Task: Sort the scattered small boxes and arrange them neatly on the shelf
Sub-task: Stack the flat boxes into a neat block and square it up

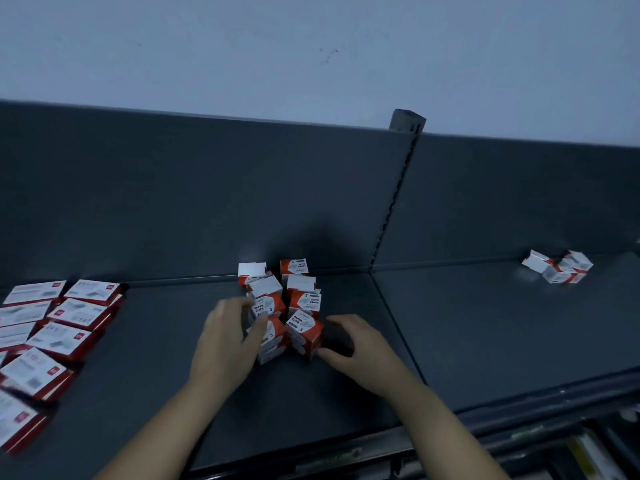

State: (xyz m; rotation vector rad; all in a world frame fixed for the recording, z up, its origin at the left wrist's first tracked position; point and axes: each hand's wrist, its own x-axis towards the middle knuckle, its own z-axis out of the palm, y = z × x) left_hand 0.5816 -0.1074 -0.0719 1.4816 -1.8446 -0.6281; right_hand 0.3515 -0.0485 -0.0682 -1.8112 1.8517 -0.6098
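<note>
Several small red-and-white paper clip boxes [300, 299] stand in two short rows on the dark grey shelf [346, 393], reaching back to the rear panel. My left hand [228, 344] grips the front box of the left row [272, 336], thumb across its top. My right hand [356, 344] is curled just right of the tilted front box of the right row [304, 332], its thumb at the box's lower corner. Whether it grips the box is unclear. A few more small boxes [557, 266] lie scattered far right at the back.
Larger flat red-and-white boxes [69, 317] lie in rows on the shelf's left part. A slotted upright post [398, 188] divides the back panel. The shelf's front edge [346, 455] runs below my forearms, with lower shelving at bottom right.
</note>
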